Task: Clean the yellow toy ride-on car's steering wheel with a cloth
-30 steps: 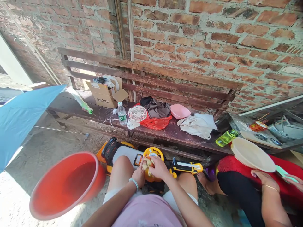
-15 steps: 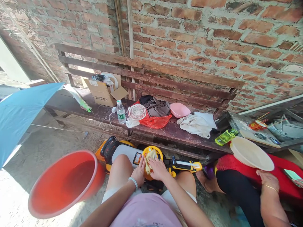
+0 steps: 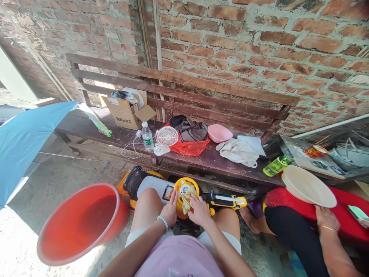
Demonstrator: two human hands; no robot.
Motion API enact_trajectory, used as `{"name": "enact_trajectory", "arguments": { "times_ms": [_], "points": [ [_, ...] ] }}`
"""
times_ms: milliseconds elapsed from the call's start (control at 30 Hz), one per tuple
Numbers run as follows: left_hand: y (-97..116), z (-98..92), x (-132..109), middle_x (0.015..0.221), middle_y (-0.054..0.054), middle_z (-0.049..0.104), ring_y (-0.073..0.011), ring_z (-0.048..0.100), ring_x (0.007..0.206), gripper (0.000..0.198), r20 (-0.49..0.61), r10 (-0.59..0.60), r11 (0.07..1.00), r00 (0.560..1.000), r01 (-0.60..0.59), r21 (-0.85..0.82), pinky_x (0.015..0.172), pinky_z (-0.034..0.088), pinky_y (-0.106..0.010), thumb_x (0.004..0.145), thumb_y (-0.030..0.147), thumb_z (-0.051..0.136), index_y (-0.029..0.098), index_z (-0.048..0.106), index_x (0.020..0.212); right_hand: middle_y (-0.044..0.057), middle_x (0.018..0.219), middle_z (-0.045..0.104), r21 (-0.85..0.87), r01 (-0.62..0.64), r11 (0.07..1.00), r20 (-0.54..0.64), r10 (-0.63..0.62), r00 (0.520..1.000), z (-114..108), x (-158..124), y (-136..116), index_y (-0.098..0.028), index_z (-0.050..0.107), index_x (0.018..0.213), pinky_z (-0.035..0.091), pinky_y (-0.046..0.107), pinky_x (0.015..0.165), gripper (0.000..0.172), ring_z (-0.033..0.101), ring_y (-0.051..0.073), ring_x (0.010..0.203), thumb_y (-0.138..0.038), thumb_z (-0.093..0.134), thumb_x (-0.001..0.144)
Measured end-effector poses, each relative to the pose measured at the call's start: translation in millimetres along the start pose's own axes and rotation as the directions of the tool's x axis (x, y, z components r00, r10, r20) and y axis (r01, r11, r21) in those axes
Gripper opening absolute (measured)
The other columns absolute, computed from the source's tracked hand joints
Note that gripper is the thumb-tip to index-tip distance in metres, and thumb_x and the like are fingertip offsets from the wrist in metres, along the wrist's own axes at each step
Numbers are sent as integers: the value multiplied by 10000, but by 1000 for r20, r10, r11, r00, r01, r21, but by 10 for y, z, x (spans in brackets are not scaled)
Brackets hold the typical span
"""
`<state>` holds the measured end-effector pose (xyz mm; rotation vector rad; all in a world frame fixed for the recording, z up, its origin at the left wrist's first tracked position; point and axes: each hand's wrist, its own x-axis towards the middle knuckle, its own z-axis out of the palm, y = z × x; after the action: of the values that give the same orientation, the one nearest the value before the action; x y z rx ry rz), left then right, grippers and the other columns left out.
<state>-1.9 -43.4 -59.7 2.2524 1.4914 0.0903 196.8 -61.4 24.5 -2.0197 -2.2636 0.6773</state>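
I sit over a yellow toy ride-on car [image 3: 150, 186] on the ground between my knees. My left hand [image 3: 169, 211] rests with fingers flat against the left rim of its yellow steering wheel [image 3: 184, 187]. My right hand [image 3: 199, 209] is closed on a crumpled yellowish cloth [image 3: 187, 196] and presses it onto the wheel. A white bead bracelet is on my left wrist.
A red basin [image 3: 80, 225] with water stands at lower left. A wooden bench [image 3: 213, 161] behind the car carries a cardboard box [image 3: 127, 111], water bottle [image 3: 148, 137], small fan [image 3: 166, 138], red bag, clothes, pink bowl [image 3: 219, 133]. At right another person's hand [image 3: 325, 217] holds a cream plate [image 3: 308, 187]. Blue umbrella [image 3: 25, 138] at left.
My right hand has shifted the cloth down and right across the steering wheel; my left hand has stayed on the rim. The other person's hand and plate have moved slightly.
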Motion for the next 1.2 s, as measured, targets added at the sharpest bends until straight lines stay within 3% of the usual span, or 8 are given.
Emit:
{"name": "enact_trajectory", "arguments": {
  "times_ms": [167,333,467,567,700,867,1067,1200],
  "points": [
    [-4,20,12,1740,-181,-64,-300,535,1405,1103,6,-2,1000,1000,2,21,957,568,-350,784,22,469,189,-217,1631,75,1328,686,59,-109,992,-9,110,994,-249,249,29,-239,622,1300,452,368,943,479,590,282,1154,-268,579,823],
    [19,-11,21,1733,-191,-85,-300,527,1415,1093,40,-22,998,999,19,66,993,556,-349,770,45,503,152,-133,1652,83,1499,562,-18,102,995,-154,-103,983,-535,556,-175,-238,602,1318,414,412,1026,519,477,301,1316,-253,626,799],
    [21,-55,17,1735,-208,23,-307,423,1496,986,58,-34,996,998,29,85,1069,519,-352,770,40,491,80,77,1664,100,1421,602,-67,281,957,26,-280,960,-460,731,-262,-232,645,1240,398,442,1063,496,480,307,1329,-240,699,746],
    [21,-88,9,1732,-214,64,-311,440,1484,927,92,-39,995,995,30,93,1079,515,-354,790,59,489,60,154,1654,111,1390,611,-42,243,969,83,-239,968,-363,814,-241,-220,645,1254,417,442,1062,550,516,313,1307,-249,735,712],
    [35,-103,0,1733,-208,-14,-311,444,1479,973,80,-32,995,996,25,94,1062,528,-353,788,53,481,61,52,1662,126,1411,597,-69,151,986,105,-143,984,-384,890,-242,-213,621,1315,426,427,1080,632,537,312,1308,-277,752,699],
    [35,-73,-10,1733,-147,-112,-294,371,1526,1101,32,5,999,999,-7,54,1069,522,-351,775,31,479,167,-197,1634,169,1347,631,-130,-65,989,95,78,992,-432,814,-211,-183,648,1265,463,428,1040,562,594,331,1252,-357,720,735],
    [14,14,13,1722,-184,-126,-312,540,1402,1109,15,-14,1000,1000,14,15,1003,556,-361,783,34,492,175,-213,1628,182,1330,629,-167,15,986,26,-11,1000,-272,444,-133,-171,616,1286,467,447,1021,558,572,339,1256,-304,681,748],
    [13,41,40,1725,-186,-110,-318,495,1442,1141,4,-8,1000,1000,8,8,1015,547,-351,764,24,520,166,-209,1629,195,1325,625,-171,8,985,33,-3,999,-182,250,-189,-163,609,1292,449,458,1030,533,553,349,1270,-267,660,772]
  ]
}}
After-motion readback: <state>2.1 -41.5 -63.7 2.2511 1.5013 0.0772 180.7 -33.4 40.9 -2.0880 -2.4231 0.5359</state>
